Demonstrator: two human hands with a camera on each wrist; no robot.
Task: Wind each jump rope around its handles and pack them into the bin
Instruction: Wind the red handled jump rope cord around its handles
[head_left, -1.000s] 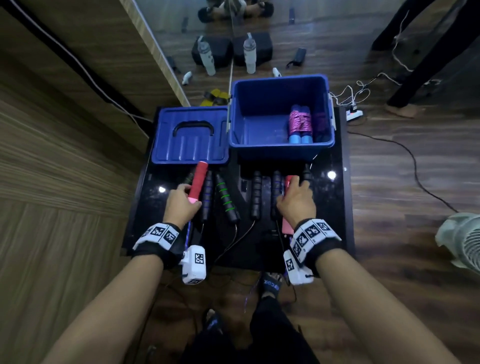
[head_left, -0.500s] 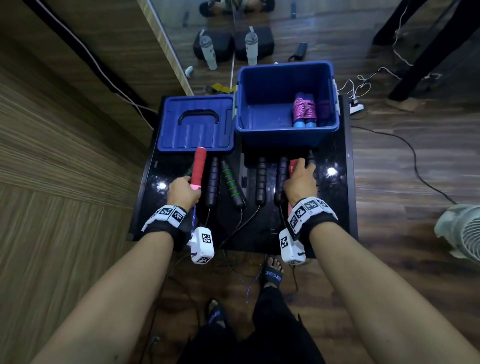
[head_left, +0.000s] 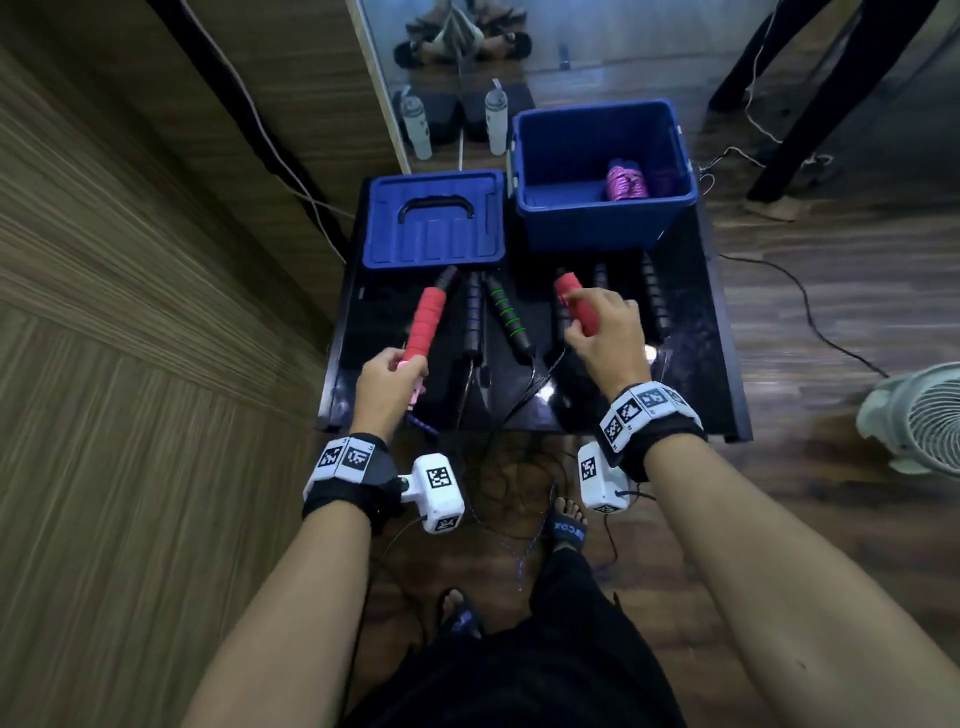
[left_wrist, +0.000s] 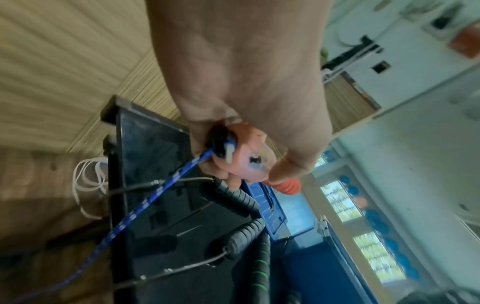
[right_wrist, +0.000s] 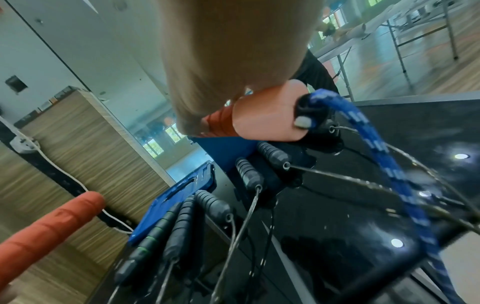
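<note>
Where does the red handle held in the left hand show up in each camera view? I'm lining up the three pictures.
Head: left of centre, the red handle slants up from the left hand over the black table.
Left wrist: only its pink end cap and a bit of red grip show, below the fingers.
Right wrist: bottom-left corner, blurred.
Shared landmark: the blue bin lid.

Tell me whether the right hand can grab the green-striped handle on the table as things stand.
Probably not yet: the right hand already grips a red handle. The green-striped handle lies uncovered nearby, so the path looks free once that hand is emptied.
</note>
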